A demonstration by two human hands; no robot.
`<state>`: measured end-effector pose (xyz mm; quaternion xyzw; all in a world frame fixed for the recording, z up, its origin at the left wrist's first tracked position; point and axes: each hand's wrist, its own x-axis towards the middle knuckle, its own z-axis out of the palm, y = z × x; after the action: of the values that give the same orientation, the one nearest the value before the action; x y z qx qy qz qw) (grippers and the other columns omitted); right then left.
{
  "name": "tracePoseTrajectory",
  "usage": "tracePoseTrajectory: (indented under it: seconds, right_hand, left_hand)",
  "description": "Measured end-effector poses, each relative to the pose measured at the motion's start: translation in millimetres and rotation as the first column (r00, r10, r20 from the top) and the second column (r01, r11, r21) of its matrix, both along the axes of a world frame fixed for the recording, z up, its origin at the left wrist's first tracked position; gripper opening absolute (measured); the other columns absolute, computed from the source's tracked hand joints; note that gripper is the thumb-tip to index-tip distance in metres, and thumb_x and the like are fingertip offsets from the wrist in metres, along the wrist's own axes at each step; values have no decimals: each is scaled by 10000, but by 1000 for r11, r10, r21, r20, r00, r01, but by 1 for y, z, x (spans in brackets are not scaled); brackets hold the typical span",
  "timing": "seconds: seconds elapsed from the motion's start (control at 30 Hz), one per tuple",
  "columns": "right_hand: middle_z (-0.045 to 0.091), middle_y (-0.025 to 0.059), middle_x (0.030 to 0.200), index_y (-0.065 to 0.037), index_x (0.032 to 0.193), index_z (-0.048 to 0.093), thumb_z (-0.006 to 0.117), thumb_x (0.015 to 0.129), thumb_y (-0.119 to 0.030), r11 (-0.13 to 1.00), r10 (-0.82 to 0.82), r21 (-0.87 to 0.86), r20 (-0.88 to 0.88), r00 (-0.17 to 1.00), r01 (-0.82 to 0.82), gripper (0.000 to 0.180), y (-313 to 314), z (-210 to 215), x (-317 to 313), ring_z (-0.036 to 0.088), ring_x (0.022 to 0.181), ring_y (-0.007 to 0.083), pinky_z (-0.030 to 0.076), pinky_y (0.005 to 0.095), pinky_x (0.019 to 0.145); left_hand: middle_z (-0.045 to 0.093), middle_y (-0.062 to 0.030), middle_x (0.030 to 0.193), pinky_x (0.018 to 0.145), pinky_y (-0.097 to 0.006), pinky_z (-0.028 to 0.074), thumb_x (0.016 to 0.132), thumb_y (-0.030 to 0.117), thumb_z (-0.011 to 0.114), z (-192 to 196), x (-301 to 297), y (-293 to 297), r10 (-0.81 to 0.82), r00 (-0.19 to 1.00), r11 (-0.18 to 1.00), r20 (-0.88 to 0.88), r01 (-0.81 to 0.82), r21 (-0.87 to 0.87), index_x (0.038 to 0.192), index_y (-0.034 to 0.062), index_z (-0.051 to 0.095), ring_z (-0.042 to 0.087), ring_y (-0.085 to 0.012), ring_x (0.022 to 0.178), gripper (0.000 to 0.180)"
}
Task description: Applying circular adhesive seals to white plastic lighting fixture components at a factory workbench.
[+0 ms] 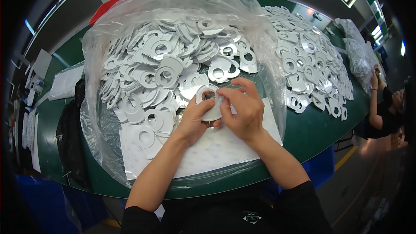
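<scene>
A white plastic ring-shaped part (212, 113) with a round hole and a wider tab is held over the white sheet. My left hand (193, 119) grips it from the left, with the thumb across its face near the hole. At its right edge my right hand (245, 110) has thumb and index finger pinched together; whether they hold the part's rim or something small there cannot be made out. Just beyond my hands lies a large heap of like white parts (167, 71), spread inside an opened clear plastic bag (271, 56).
Several white sheets (203, 160) lie on the green table (303, 136) under my wrists. A second heap of white parts (310, 67) covers the right side. A black bag (71, 134) lies at the left. At the far right, another person (381, 104) works beside filled clear bags (357, 52).
</scene>
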<state>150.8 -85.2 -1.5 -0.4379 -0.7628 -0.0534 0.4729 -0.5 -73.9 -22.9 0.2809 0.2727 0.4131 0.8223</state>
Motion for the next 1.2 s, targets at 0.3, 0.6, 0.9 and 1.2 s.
tracePoseTrajectory:
  seconds: [0.3, 0.6, 0.9, 1.2]
  right_hand:
    - [657, 87, 800, 30, 963, 666, 627, 822, -52, 555, -210, -656, -706, 676, -512, 168, -3, 20, 7, 586, 619, 107, 462, 236, 571]
    - [614, 41, 616, 72, 905, 651, 587, 830, -68, 652, -105, -580, -707, 700, -488, 172, -2, 16, 6, 571, 433, 85, 397, 199, 402]
    - [596, 41, 584, 7, 724, 586, 673, 811, -163, 718, -187, -640, -556, 810, -274, 210, -3, 13, 2, 573, 406, 102, 387, 214, 378]
    - [531, 29, 604, -39, 707, 540, 806, 657, -313, 776, -249, -614, -87, 965, 145, 385, -10, 23, -5, 504, 441, 112, 382, 266, 422]
  left_hand:
    - [598, -148, 888, 519, -281, 468, 913, 149, 458, -2, 1, 0, -85, 996, 991, -2, 85, 104, 1231, 54, 386, 616, -210, 693, 340]
    - [585, -146, 835, 485, -269, 436, 888, 167, 512, 5, 4, -3, -81, 994, 988, -68, 89, 130, 1252, 46, 383, 594, -195, 678, 405]
    - [588, -132, 919, 476, -237, 404, 880, 717, 103, 4, 3, -6, -140, 976, 963, -168, 174, 207, 1315, 97, 349, 592, -178, 694, 796]
    - [531, -96, 1123, 472, -244, 413, 872, 725, 79, 6, 6, -7, -114, 979, 971, -167, 145, 190, 1390, 96, 283, 594, -196, 726, 840]
